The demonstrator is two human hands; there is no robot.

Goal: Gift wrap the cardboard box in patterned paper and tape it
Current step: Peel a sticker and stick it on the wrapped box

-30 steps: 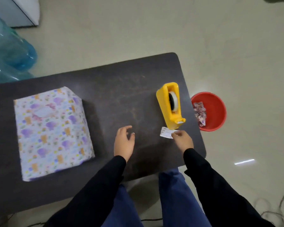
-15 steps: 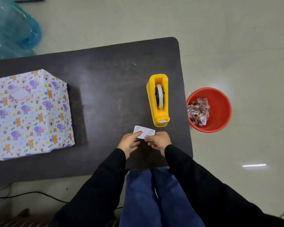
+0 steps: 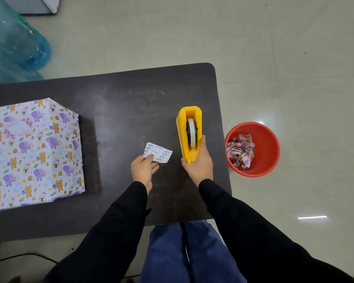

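Table (image 3: 131, 103): dark, with rounded corners; it carried the wrapped box, the dispenser and both hands.
Water bottles (image 3: 12, 43): blue and translucent, they stood on the floor past the table's far left edge.
Wrapped box (image 3: 33, 152): it sat on the table's left part, well apart from both hands, fully covered in white paper printed with purple elephants, orange bears and rainbows; its left side ran out of the picture.
Red bucket (image 3: 268, 160): it stood on the floor just beside the table's right edge and held crumpled scraps of patterned paper (image 3: 241, 153).
Tape dispenser (image 3: 189, 131): yellow, it stood upright near the table's right edge, with a tape roll seated in its slot.
Right hand (image 3: 198, 164): it gripped the near end of the dispenser, thumb on the left face, fingers wrapped along the right face.
Left hand (image 3: 143, 170): thumb and fingertips pinched the near corner of the slip; the other fingers were curled under.
Paper slip (image 3: 157, 153): small and white, printed with rows of "5", it was held between the box and the dispenser, just left of the dispenser; whether it touched the table could not be told.
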